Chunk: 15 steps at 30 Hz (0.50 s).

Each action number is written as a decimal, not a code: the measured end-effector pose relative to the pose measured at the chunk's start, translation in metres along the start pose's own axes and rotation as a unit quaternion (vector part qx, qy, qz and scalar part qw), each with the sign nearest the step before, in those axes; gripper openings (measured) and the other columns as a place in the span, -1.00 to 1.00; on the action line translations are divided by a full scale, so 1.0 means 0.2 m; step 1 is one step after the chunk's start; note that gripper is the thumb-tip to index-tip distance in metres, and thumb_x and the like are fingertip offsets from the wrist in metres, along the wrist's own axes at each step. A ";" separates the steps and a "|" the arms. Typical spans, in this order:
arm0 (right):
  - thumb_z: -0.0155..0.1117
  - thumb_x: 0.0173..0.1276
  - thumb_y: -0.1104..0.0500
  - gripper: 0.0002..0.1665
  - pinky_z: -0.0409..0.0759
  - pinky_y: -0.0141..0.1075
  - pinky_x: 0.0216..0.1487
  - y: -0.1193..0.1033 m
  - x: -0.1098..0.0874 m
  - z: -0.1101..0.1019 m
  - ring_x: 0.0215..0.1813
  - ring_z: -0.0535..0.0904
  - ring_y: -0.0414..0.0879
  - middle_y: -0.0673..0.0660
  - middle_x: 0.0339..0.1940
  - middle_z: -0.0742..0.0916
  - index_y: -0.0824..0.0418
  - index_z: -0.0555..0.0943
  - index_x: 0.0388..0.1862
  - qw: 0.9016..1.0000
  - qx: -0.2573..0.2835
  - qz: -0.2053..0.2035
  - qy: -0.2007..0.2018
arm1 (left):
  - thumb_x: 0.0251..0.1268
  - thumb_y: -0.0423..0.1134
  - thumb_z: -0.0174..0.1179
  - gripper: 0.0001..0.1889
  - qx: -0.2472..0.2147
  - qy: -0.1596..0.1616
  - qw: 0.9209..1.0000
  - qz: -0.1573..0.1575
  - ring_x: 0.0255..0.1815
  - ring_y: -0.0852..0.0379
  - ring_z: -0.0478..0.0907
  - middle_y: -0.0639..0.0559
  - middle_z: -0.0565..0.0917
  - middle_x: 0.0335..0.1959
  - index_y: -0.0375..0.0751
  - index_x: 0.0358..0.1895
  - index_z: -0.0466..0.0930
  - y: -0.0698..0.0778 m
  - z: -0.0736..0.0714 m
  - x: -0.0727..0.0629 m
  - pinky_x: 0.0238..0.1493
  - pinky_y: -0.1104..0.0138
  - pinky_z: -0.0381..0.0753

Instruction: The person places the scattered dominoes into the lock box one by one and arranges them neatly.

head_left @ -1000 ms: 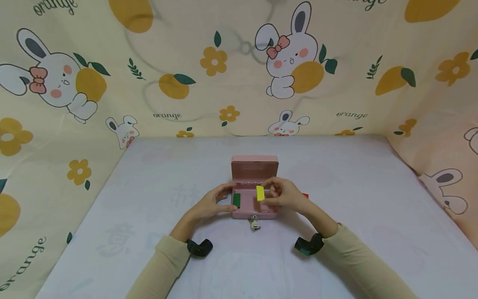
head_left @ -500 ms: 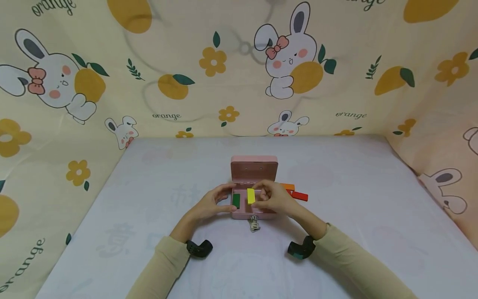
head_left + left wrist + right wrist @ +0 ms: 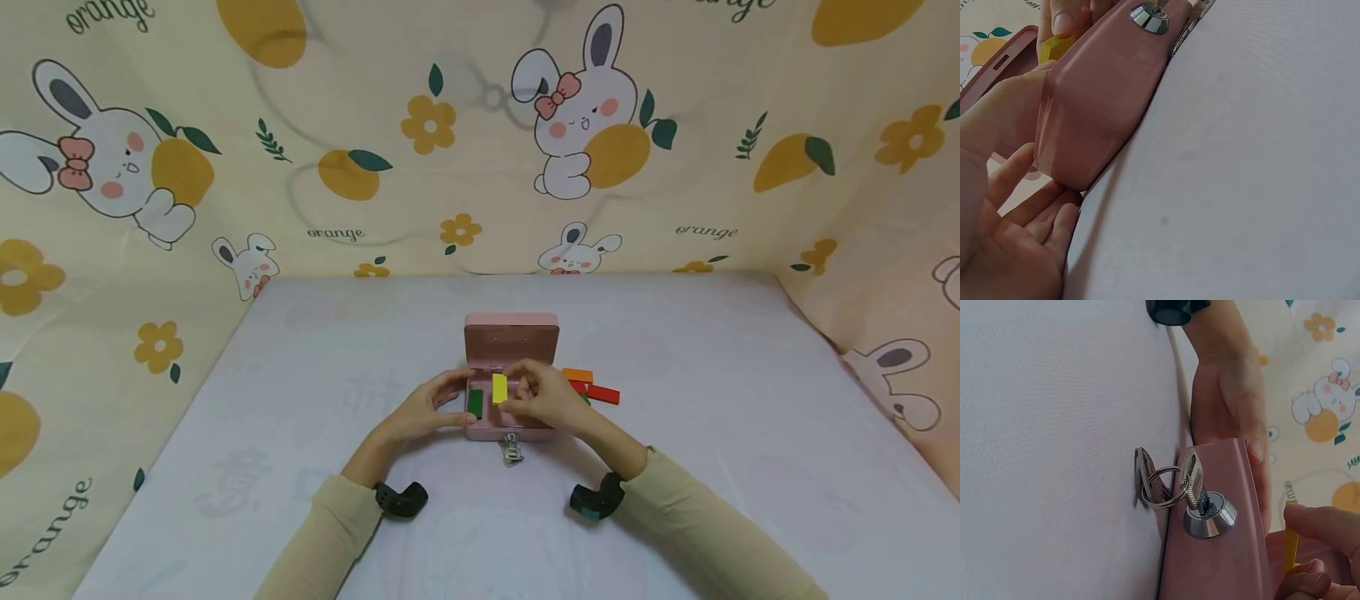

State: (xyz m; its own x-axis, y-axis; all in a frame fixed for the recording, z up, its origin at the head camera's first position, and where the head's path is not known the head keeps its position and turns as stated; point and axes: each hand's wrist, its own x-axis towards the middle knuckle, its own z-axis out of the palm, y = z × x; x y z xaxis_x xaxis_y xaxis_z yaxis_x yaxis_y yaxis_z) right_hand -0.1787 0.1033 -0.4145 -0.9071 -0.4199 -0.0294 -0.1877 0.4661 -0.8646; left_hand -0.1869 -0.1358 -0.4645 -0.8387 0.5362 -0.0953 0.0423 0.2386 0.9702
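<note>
A pink metal cash box point(image 3: 489, 434) stands on the table with its lid point(image 3: 512, 343) raised. My left hand point(image 3: 429, 406) grips the box's left end, thumb over the front corner and fingers farther back along the side. My right hand point(image 3: 551, 397) pinches a yellow block point(image 3: 499, 388) upright between thumb and fingers, over the inside of the box. A green block point(image 3: 475, 403) lies inside along the left wall. In the right wrist view, a key on a ring point(image 3: 1163, 503) sits in the round lock point(image 3: 1211, 522) at the box's front.
Right of the box, partly behind my right hand, lie loose blocks: an orange one point(image 3: 577, 376), red ones point(image 3: 603, 394) and a bit of green point(image 3: 584, 399). A white cloth point(image 3: 675, 350) covers the table. A rabbit-and-orange printed curtain point(image 3: 480, 100) hangs behind and at the sides.
My right hand has carried the yellow block leftward over the box, toward the green block, uncovering the loose blocks on the right. The left hand has kept its place.
</note>
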 end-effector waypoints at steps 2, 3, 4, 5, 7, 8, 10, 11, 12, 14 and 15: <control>0.45 0.12 0.29 -0.47 0.30 -0.49 -0.53 0.00 0.00 0.00 -0.51 0.33 -0.18 0.00 -0.58 0.46 0.42 0.49 0.05 1.000 -0.001 -0.001 0.000 | 0.20 -0.34 0.31 -0.25 -0.002 0.000 1.000 0.000 0.58 -0.15 0.08 -0.08 0.15 0.55 -0.13 0.45 0.17 0.00 0.00 0.00 0.58 -0.06 0.10; 0.45 0.12 0.29 -0.47 0.30 -0.49 -0.53 0.00 0.01 0.01 -0.51 0.33 -0.18 0.00 -0.58 0.45 0.42 0.49 0.05 1.000 -0.001 -0.001 0.000 | 0.20 -0.34 0.31 -0.25 -0.003 -0.001 1.000 0.000 0.58 -0.15 0.09 -0.09 0.14 0.55 -0.13 0.45 0.17 0.00 0.00 0.00 0.58 -0.06 0.10; 0.45 0.12 0.29 -0.47 0.30 -0.49 -0.53 0.00 0.01 0.01 -0.51 0.33 -0.18 0.00 -0.58 0.45 0.43 0.49 0.05 1.000 -0.001 -0.002 0.000 | 0.20 -0.35 0.30 -0.25 -0.003 -0.001 1.000 0.002 0.57 -0.15 0.09 -0.09 0.14 0.55 -0.13 0.45 0.17 0.00 0.00 0.00 0.58 -0.06 0.10; 0.44 0.13 0.29 -0.47 0.30 -0.49 -0.54 0.01 0.01 0.01 -0.51 0.33 -0.19 0.00 -0.59 0.45 0.44 0.48 0.05 1.000 -0.002 -0.002 -0.001 | 0.20 -0.35 0.30 -0.25 -0.003 -0.002 1.000 0.003 0.57 -0.15 0.09 -0.10 0.15 0.55 -0.13 0.45 0.17 0.01 0.00 0.00 0.58 -0.06 0.11; 0.44 0.13 0.30 -0.48 0.29 -0.50 -0.54 0.01 0.02 0.02 -0.52 0.34 -0.19 0.00 -0.59 0.46 0.45 0.49 0.05 1.000 -0.004 0.000 -0.001 | 0.20 -0.37 0.30 -0.26 -0.005 -0.002 1.000 0.005 0.57 -0.16 0.10 -0.11 0.15 0.55 -0.14 0.45 0.18 0.01 0.00 0.00 0.57 -0.06 0.12; 0.44 0.14 0.30 -0.48 0.29 -0.50 -0.55 0.02 0.02 0.02 -0.52 0.34 -0.19 0.00 -0.59 0.46 0.44 0.49 0.04 1.000 -0.007 0.002 -0.001 | 0.20 -0.37 0.30 -0.26 -0.006 -0.002 1.000 0.004 0.57 -0.15 0.10 -0.10 0.16 0.54 -0.13 0.44 0.18 0.00 0.00 0.00 0.57 -0.06 0.13; 0.43 0.14 0.30 -0.50 0.28 -0.51 -0.56 0.02 0.03 0.03 -0.52 0.34 -0.19 0.01 -0.59 0.47 0.43 0.50 0.04 1.000 -0.011 0.006 0.000 | 0.20 -0.38 0.30 -0.26 -0.007 -0.002 1.000 0.005 0.57 -0.15 0.11 -0.10 0.16 0.54 -0.13 0.44 0.18 0.00 0.00 0.00 0.57 -0.06 0.13; 0.44 0.14 0.29 -0.50 0.28 -0.50 -0.56 0.03 0.03 0.04 -0.52 0.34 -0.19 0.01 -0.58 0.48 0.43 0.50 0.03 1.000 -0.016 0.008 0.001 | 0.20 -0.38 0.29 -0.26 -0.008 -0.002 1.000 0.004 0.57 -0.15 0.10 -0.10 0.16 0.54 -0.13 0.44 0.18 0.00 0.00 0.00 0.57 -0.05 0.12; 0.44 0.14 0.29 -0.50 0.28 -0.51 -0.56 0.02 0.03 0.04 -0.51 0.34 -0.18 0.01 -0.58 0.48 0.42 0.51 0.03 1.000 -0.017 0.011 0.002 | 0.20 -0.38 0.29 -0.26 -0.009 -0.002 1.000 0.003 0.57 -0.15 0.10 -0.10 0.16 0.54 -0.13 0.44 0.18 0.00 0.00 0.00 0.57 -0.06 0.12; 0.44 0.14 0.28 -0.50 0.28 -0.51 -0.56 0.02 0.04 0.05 -0.51 0.34 -0.18 0.02 -0.58 0.49 0.42 0.51 0.03 1.000 -0.022 0.013 0.002 | 0.21 -0.38 0.29 -0.26 -0.008 -0.002 1.000 0.002 0.57 -0.15 0.09 -0.09 0.16 0.55 -0.13 0.44 0.18 0.00 0.00 0.00 0.58 -0.06 0.11; 0.44 0.14 0.27 -0.49 0.28 -0.51 -0.55 0.02 0.04 0.05 -0.51 0.34 -0.18 0.02 -0.58 0.49 0.42 0.51 0.04 1.000 -0.024 0.014 0.003 | 0.21 -0.37 0.29 -0.27 -0.008 -0.002 1.000 0.003 0.58 -0.15 0.08 -0.09 0.16 0.55 -0.14 0.44 0.18 0.00 0.00 0.00 0.58 -0.05 0.10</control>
State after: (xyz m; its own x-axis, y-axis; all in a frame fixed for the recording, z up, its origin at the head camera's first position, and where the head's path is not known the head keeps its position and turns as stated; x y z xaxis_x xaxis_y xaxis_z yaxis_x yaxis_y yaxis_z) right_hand -0.1831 0.0938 -0.4242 -0.9146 -0.4013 -0.0493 -0.1803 0.5139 -0.8387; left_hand -0.1869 -0.1354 -0.4644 -0.8359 0.5413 -0.0907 0.0386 0.2228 0.9741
